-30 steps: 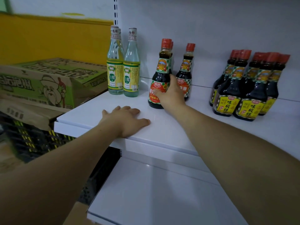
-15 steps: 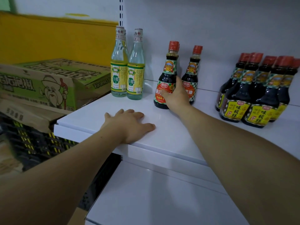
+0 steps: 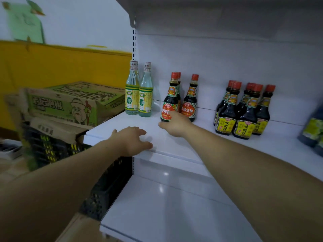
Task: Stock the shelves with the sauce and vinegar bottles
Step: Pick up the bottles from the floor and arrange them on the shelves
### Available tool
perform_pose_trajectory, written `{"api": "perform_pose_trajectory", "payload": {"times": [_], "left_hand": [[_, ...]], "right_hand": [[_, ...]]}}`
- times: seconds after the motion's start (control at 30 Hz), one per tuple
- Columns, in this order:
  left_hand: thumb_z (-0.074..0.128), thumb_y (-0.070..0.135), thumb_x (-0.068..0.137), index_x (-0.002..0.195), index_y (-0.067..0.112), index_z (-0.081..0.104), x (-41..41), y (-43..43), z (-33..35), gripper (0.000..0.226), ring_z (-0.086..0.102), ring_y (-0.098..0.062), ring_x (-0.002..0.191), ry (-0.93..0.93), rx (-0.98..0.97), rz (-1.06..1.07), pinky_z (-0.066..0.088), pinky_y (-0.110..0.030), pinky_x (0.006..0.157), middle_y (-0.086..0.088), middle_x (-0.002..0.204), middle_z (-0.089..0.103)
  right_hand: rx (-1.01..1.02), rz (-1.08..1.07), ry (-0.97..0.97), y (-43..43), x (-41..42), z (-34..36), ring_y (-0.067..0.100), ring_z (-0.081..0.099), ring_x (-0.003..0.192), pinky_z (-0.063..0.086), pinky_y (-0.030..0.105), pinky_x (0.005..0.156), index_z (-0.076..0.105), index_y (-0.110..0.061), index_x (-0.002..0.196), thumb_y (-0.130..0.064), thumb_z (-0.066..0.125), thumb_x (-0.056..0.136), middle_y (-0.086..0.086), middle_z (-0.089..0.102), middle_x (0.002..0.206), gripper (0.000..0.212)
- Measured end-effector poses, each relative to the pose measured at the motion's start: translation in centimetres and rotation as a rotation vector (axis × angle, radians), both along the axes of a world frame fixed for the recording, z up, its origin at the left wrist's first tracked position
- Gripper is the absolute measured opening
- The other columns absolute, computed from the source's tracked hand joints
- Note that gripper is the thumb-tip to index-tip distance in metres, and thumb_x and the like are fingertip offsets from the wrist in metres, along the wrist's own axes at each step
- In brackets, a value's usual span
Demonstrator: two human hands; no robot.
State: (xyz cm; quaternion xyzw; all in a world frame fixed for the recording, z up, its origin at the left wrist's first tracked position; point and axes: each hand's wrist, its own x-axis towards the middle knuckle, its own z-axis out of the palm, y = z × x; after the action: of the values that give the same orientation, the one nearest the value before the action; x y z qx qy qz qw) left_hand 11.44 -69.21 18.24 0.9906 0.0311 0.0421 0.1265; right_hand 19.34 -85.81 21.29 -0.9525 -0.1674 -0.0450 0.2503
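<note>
On the upper shelf [image 3: 174,147], a white board, left end: two vinegar bottles [image 3: 145,96] of clear glass with green-and-yellow labels. They stand upright and side by side near the back panel. A further cap shows just behind the left one.

To their right, with a gap between, is the front sauce bottle [image 3: 169,97]: dark, red cap, red label, upright, its base on the board. A like bottle stands directly behind it, with only its cap and a strip of label visible. A second sauce bottle [image 3: 190,102] of the same kind stands just beside, to the right and a little further back.

Right hand [image 3: 176,125]: comes in from the lower right, fingers curled round the base of the front sauce bottle and covering the lower right of its label. The thumb is on the near left side.

Left hand [image 3: 132,140]: palm down at the front edge of the upper shelf, fingers loosely spread, holding nothing. It is apart from every bottle.

Farther right is a cluster of yellow-labelled bottles [image 3: 244,117], dark with red caps, packed close, apart from the right hand. At the far right edge are dark bottles with green labels, blurred.

Below is the lower shelf [image 3: 166,206], white and glossy. Left of the shelving, a cardboard box [image 3: 70,105] printed green lies on a brown carton, with black crates [image 3: 52,151] under both.
</note>
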Motion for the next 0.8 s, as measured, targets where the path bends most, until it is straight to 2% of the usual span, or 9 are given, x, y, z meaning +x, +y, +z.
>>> {"api": "perform_pose_trajectory", "payload": {"times": [0.1,0.17,0.27,0.37,0.47,0.57,0.7,0.8], "left_hand": [[0.052,0.065,0.080,0.143,0.033,0.032,-5.9,1.0,0.1,0.074,0.020,-0.019,0.142,0.053,0.011,-0.011,0.017,-0.050,0.114,0.004,0.155,0.024],[0.055,0.061,0.081,0.146,0.030,0.028,-10.1,1.8,0.0,0.077,0.025,-0.022,0.140,0.101,-0.024,0.025,0.025,-0.041,0.111,0.000,0.155,0.023],[0.058,0.060,0.081,0.148,0.028,0.023,-16.6,2.9,-0.9,0.083,0.033,-0.025,0.135,0.181,-0.135,0.120,0.034,-0.033,0.100,-0.001,0.155,0.022],[0.059,0.059,0.081,0.148,0.026,0.023,-23.3,3.5,-3.2,0.083,0.034,-0.024,0.136,0.198,-0.179,0.231,0.034,-0.031,0.099,0.000,0.154,0.025],[0.057,0.057,0.083,0.148,0.026,0.022,-29.7,4.1,-5.1,0.080,0.033,-0.024,0.136,0.219,-0.161,0.335,0.034,-0.033,0.102,-0.001,0.154,0.026],[0.057,0.056,0.083,0.148,0.029,0.022,-35.6,5.3,-6.3,0.078,0.033,-0.024,0.136,0.229,-0.204,0.425,0.033,-0.034,0.102,-0.001,0.153,0.028],[0.059,0.050,0.085,0.148,0.027,0.022,-42.1,6.9,-8.8,0.076,0.033,-0.025,0.135,0.235,-0.316,0.585,0.032,-0.033,0.101,-0.002,0.154,0.027],[0.060,0.050,0.085,0.147,0.027,0.024,-45.7,8.2,-11.6,0.076,0.034,-0.025,0.135,0.237,-0.391,0.699,0.032,-0.033,0.102,-0.004,0.153,0.028]], "right_hand": [[-0.106,0.080,0.017,0.5,-5.4,0.4,0.029,0.040,0.132,0.037,0.033,0.100,0.032,-0.012,0.147,-0.051,0.056,0.089,0.009,0.035,0.152,0.075],[-0.133,0.145,0.023,1.1,-9.0,0.5,0.028,0.034,0.137,0.033,0.033,0.103,0.026,-0.012,0.150,-0.052,0.054,0.090,0.008,0.027,0.156,0.077],[-0.118,0.226,0.049,2.8,-14.0,-0.3,0.028,0.037,0.134,0.035,0.031,0.098,0.029,-0.012,0.149,-0.050,0.055,0.090,0.008,0.030,0.154,0.075],[-0.120,0.325,0.067,5.0,-18.6,-2.2,0.030,0.044,0.127,0.036,0.029,0.085,0.033,-0.010,0.146,-0.050,0.056,0.090,0.012,0.038,0.149,0.073],[-0.176,0.449,0.145,7.5,-22.7,-3.8,0.031,0.038,0.133,0.038,0.032,0.093,0.025,-0.011,0.150,-0.051,0.053,0.092,0.010,0.028,0.155,0.076],[-0.223,0.536,0.164,10.1,-26.8,-5.0,0.031,0.045,0.129,0.042,0.036,0.098,0.024,-0.012,0.151,-0.051,0.053,0.092,0.011,0.037,0.150,0.076],[-0.293,0.633,0.177,13.9,-31.9,-7.1,0.030,0.054,0.120,0.049,0.040,0.094,0.024,-0.016,0.151,-0.050,0.052,0.094,0.009,0.044,0.143,0.072],[-0.335,0.712,0.194,17.3,-35.1,-9.9,0.030,0.051,0.122,0.048,0.036,0.084,0.024,-0.018,0.151,-0.051,0.051,0.093,0.008,0.033,0.152,0.072]]}}
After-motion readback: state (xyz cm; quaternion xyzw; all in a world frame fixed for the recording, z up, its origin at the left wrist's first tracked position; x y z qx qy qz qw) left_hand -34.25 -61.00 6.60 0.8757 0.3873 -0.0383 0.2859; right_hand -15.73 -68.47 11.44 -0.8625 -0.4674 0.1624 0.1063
